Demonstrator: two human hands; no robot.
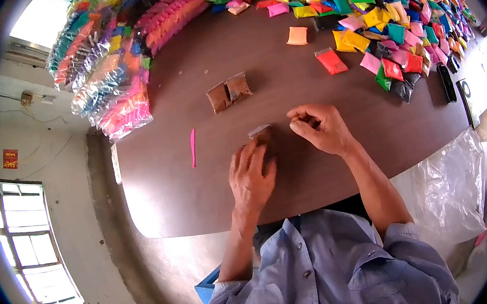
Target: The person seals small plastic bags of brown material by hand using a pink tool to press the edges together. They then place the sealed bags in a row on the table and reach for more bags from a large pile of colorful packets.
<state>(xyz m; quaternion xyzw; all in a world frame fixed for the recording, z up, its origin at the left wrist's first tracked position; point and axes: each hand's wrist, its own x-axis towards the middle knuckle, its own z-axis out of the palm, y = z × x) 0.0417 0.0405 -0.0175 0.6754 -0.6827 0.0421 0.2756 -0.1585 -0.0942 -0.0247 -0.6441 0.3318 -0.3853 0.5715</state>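
My left hand (251, 177) reaches over a small brown packet (261, 132) on the dark table, fingertips right at its near edge and thumb held apart. To its right, my right hand (324, 129) hovers with the fingers curled in and thumb drawn toward the index finger; whatever may be between them is hidden. Farther out lie two more brown packets, one at left (218, 98) and one at right (238, 86), side by side with edges meeting. A thin pink plastic knife-like tool (193, 148) rests to the left of my left hand.
A large heap of colourful packets (382, 21) covers the far right, with an orange packet (297, 36) and a red packet (331, 61) in front. Clear bags of packets (119, 93) stand at far left. A black object (446, 83) lies near the right edge; plastic sheeting (446, 187) hangs beyond.
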